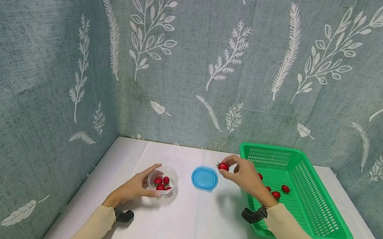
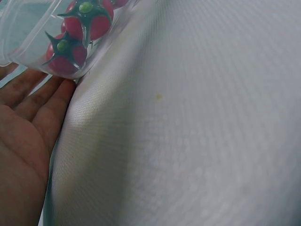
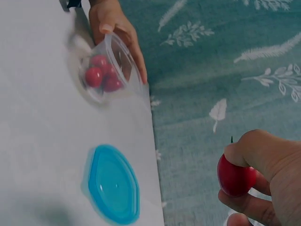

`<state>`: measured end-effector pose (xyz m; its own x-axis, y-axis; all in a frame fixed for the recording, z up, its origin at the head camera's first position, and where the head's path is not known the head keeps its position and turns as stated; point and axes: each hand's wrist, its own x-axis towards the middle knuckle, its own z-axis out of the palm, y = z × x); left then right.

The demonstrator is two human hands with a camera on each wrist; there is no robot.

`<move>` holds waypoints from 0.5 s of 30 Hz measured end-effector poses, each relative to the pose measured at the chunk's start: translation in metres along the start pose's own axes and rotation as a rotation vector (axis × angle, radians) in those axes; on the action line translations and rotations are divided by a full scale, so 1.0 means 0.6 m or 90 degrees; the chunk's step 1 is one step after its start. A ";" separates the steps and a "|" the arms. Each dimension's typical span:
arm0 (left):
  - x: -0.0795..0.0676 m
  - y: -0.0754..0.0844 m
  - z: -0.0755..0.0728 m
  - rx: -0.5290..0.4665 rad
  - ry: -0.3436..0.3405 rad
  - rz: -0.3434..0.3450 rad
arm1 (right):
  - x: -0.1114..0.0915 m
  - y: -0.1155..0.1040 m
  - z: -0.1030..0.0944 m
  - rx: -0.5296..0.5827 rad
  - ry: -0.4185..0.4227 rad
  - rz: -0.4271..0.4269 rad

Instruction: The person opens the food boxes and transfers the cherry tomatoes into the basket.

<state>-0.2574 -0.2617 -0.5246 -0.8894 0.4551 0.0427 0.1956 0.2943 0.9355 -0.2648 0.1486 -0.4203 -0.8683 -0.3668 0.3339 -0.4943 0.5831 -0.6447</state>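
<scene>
My right hand (image 1: 244,175) pinches a red cherry tomato (image 1: 223,166) between thumb and fingers, raised between the blue lid and the green basket. Its green stem end points left in the head view. In the right wrist view this tomato (image 3: 236,175) shows smooth and whole. My left hand (image 1: 137,184) holds a small clear plastic container (image 1: 169,171) on the table, thumb on the near side and fingers around the far side. Several cherry tomatoes (image 1: 160,187) lie inside it. From the left wrist, fingers (image 2: 55,99) show against the container's wall.
A blue lid (image 1: 204,178) lies flat on the white table (image 1: 177,230), right of the container. At the right stands a green slotted basket (image 1: 347,237) with several tomatoes (image 1: 275,195) in it, partly hidden by my right forearm. Patterned fabric (image 1: 184,118) rises behind and beside the table.
</scene>
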 end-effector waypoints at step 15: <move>0.003 0.002 -0.004 0.005 -0.012 -0.003 | -0.027 0.056 -0.045 0.019 0.029 0.060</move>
<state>-0.2599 -0.2625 -0.5224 -0.8826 0.4690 0.0314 0.1941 0.3028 0.9331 -0.2685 0.1937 -0.4287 -0.9120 -0.2780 0.3016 -0.4099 0.5914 -0.6945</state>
